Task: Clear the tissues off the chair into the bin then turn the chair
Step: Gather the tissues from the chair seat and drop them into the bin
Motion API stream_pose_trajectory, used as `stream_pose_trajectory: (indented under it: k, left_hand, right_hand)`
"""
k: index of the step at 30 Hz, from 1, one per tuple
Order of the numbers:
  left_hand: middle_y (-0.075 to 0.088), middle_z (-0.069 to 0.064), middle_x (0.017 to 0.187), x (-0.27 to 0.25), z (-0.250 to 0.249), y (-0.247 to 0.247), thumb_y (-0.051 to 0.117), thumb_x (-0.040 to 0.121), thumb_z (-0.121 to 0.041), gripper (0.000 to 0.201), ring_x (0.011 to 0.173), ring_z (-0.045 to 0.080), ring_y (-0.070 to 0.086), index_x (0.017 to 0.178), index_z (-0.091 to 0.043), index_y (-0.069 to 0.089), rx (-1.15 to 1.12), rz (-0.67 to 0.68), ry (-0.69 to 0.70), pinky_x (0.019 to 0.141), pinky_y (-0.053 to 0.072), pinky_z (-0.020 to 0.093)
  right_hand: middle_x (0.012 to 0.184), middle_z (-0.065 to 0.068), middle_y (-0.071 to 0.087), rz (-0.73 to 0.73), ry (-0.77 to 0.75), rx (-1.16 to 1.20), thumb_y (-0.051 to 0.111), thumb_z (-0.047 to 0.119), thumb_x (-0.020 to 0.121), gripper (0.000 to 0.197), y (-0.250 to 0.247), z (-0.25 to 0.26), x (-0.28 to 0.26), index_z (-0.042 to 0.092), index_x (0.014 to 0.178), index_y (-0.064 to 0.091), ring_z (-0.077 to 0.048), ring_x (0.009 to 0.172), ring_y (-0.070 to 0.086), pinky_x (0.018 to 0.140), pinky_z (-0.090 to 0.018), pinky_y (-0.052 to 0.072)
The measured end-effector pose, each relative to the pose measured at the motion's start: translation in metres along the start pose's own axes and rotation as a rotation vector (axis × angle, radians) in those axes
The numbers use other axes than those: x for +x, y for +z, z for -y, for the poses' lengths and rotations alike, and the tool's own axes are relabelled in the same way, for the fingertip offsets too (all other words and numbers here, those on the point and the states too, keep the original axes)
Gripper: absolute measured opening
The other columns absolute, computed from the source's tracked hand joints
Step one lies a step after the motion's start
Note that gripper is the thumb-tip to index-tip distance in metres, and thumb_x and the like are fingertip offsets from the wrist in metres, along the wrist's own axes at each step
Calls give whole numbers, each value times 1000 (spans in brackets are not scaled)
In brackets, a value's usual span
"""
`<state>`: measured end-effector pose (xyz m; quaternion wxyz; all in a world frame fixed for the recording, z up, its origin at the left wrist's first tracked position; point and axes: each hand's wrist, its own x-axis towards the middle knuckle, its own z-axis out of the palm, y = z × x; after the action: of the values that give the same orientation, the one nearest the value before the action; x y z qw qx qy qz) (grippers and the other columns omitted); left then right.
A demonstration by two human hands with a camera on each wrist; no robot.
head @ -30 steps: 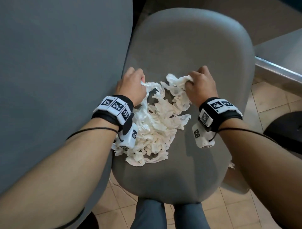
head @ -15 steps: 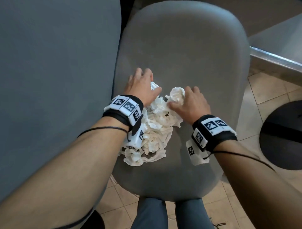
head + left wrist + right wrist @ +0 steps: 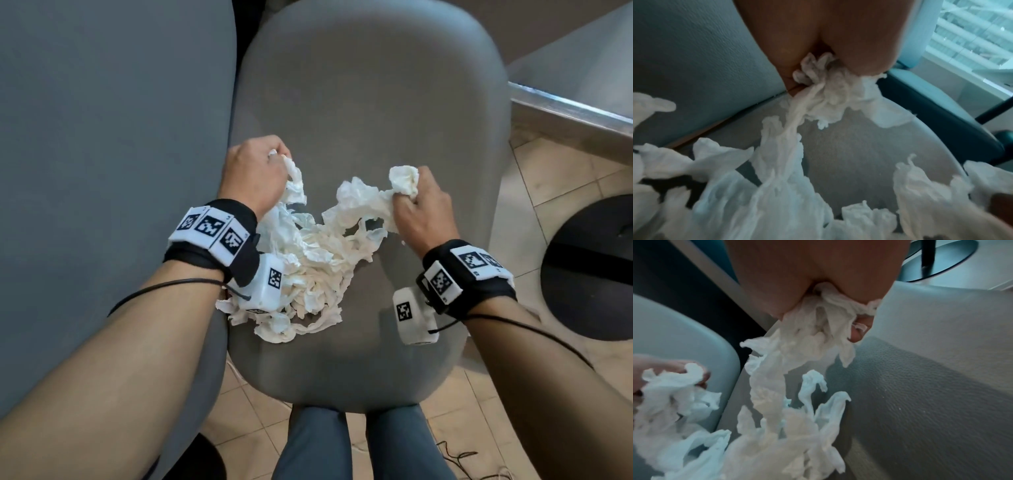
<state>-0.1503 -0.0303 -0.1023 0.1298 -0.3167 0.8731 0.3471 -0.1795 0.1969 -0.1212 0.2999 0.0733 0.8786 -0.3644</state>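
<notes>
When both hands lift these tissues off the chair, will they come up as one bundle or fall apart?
Probably floppy: the tissues sag in strands between the left hand and right hand. Likely light, too. They look tangled, so most may follow, but loose ends near the chair front could drop.

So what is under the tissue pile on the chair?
Only the grey chair seat shows around the tissues. Both hands, left hand and right hand, grip handfuls; anything beneath the heap is covered.
</notes>
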Motion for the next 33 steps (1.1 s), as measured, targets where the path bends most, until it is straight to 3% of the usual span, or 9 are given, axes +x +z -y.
stream_pose_trajectory:
  k: [3, 5, 10, 12, 15, 20, 23, 27, 33]
  left_hand:
    - [27, -4, 52, -11, -6, -13, 39, 86, -21, 33, 54, 19, 27, 54, -15, 31, -10, -59, 4, 48, 25, 31]
    - [25, -3, 53, -20, -8, -19, 45, 87, -31, 41, 51, 17, 23, 54, -14, 28, 13, -82, -18, 45, 24, 29]
    - [50, 7, 75, -33, 3, -22, 58, 84, -31, 36, 74, 24, 44, 58, -10, 46, 89, -83, -47, 64, 28, 29]
    - [57, 6, 81, -37, 9, -24, 61, 83, -27, 23, 78, 26, 50, 70, -10, 56, 108, -71, -60, 65, 32, 28]
    - [64, 2, 92, -46, 20, -26, 58, 86, -21, 7, 89, 25, 56, 93, -20, 59, 99, -21, -93, 69, 40, 28]
    - [54, 5, 127, -60, 31, -20, 61, 90, -30, 44, 119, 25, 46, 131, -31, 45, 221, 161, -191, 92, 39, 34]
    - [55, 11, 132, -64, 36, -11, 63, 85, -40, 51, 122, 29, 49, 134, -31, 49, 330, 295, -244, 97, 41, 37]
    - [65, 9, 110, -71, 39, -5, 53, 89, -28, 20, 109, 34, 54, 95, -18, 70, 407, 315, -217, 79, 37, 31]
    - [63, 13, 84, -90, 30, -21, 44, 90, -33, 31, 90, 35, 53, 87, -7, 61, 271, 161, -195, 78, 45, 39]
  right_hand:
    - [82, -7, 65, -7, 75, 84, 50, 39, 82, 31, -6, 0, -8, 10, 92, 55, -35, 82, 64, 71, -51, 58]
    - [75, -3, 70, 13, 95, 81, 56, 53, 80, 37, -7, -1, -13, 17, 84, 65, -29, 72, 68, 67, -47, 60]
    - [74, -7, 69, 53, 43, -20, 62, 26, 84, 16, 0, -10, -21, 11, 83, 66, -31, 75, 66, 68, -45, 58]
    - [89, -6, 63, 76, 14, -97, 62, 14, 83, 10, 6, -14, -21, 10, 92, 60, -31, 88, 62, 76, -40, 53]
    - [109, -1, 49, 167, -19, -174, 58, 3, 81, 40, 15, -16, -24, 24, 115, 57, -27, 98, 55, 87, -42, 52]
    - [121, -4, 53, 240, -104, -374, 65, 18, 85, 52, 29, -18, -28, 36, 132, 50, -31, 103, 59, 92, -42, 49]
    - [111, -7, 64, 221, -117, -428, 60, 15, 84, 42, 32, -22, -27, 31, 122, 61, -34, 101, 62, 89, -42, 51]
    - [89, -11, 65, 261, -51, -407, 52, 12, 82, 11, 27, -23, -29, 15, 83, 63, -37, 85, 60, 78, -39, 53]
    - [67, -12, 64, 178, 72, -132, 49, 37, 81, 38, 13, -27, -46, 6, 58, 50, -31, 59, 57, 53, -31, 47]
